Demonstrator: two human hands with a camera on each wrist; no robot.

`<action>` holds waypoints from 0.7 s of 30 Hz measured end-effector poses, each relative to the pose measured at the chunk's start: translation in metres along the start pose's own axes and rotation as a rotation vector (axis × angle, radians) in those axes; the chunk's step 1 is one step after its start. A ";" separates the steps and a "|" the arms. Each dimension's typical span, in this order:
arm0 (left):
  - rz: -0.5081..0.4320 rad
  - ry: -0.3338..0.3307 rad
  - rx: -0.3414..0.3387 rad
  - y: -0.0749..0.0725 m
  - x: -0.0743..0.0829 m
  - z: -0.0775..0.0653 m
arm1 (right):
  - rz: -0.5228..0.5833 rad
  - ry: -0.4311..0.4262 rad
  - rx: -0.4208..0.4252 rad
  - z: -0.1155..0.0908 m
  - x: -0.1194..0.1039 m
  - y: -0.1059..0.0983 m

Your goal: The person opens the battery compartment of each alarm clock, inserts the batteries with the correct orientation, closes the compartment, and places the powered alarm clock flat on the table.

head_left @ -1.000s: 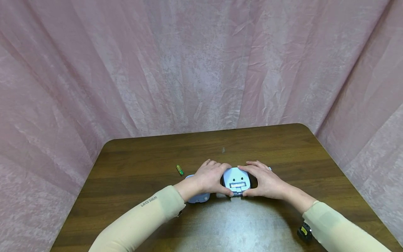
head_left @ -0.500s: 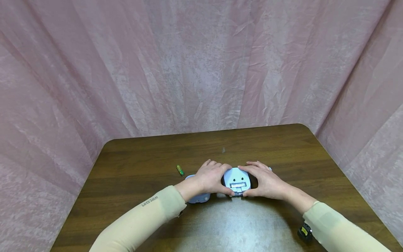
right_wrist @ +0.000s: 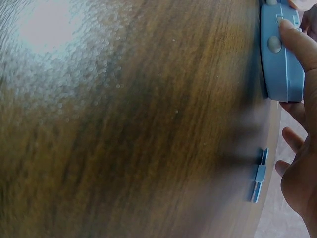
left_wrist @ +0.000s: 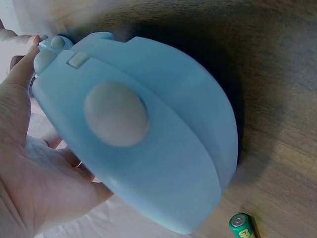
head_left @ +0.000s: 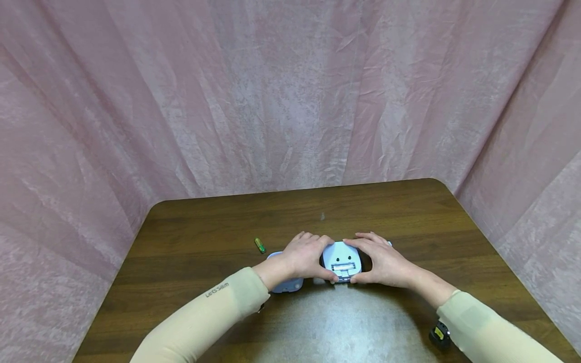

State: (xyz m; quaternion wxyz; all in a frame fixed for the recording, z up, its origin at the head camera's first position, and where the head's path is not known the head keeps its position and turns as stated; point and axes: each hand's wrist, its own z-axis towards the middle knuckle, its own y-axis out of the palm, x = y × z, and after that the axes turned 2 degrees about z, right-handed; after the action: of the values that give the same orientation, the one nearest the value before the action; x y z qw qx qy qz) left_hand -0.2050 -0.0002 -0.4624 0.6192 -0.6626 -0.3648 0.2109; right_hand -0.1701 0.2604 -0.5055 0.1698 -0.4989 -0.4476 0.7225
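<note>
A light blue, rounded plastic device [head_left: 339, 249] lies on the table with two dark round spots and an uncovered oblong battery slot [head_left: 343, 267] facing up. My left hand [head_left: 305, 257] grips its left side, thumb at the near edge and fingers at the far edge. Opposite, my right hand [head_left: 382, 262] holds the right side the same way; in the right wrist view its thumb presses near the device's [right_wrist: 275, 74] grey round button. Whether a battery sits in the slot is too small to tell. Under my left wrist stands a second light blue device [left_wrist: 163, 168], partly hidden in the head view.
A green battery [head_left: 259, 245] lies on the wooden table [head_left: 218, 222], left of the second device. Beyond my right fingers is a small blue cover-like piece [right_wrist: 260, 173]. A pink curtain [head_left: 290, 101] hangs behind the table.
Almost nothing differs. Both hands keep hold of the device, which has shifted very slightly to the right at most.
</note>
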 end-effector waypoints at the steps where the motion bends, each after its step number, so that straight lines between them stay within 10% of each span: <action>1: -0.006 -0.001 0.000 0.000 0.000 0.000 | 0.000 0.000 0.000 0.000 0.000 0.000; 21: -0.095 -0.018 -0.020 -0.001 0.000 0.002 | -0.004 0.040 0.002 -0.001 -0.006 -0.001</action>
State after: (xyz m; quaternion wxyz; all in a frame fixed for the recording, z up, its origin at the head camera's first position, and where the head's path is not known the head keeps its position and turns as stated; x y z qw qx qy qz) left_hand -0.2066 0.0016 -0.4622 0.6184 -0.6487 -0.4038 0.1835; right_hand -0.1665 0.2577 -0.5018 0.1805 -0.5120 -0.4445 0.7125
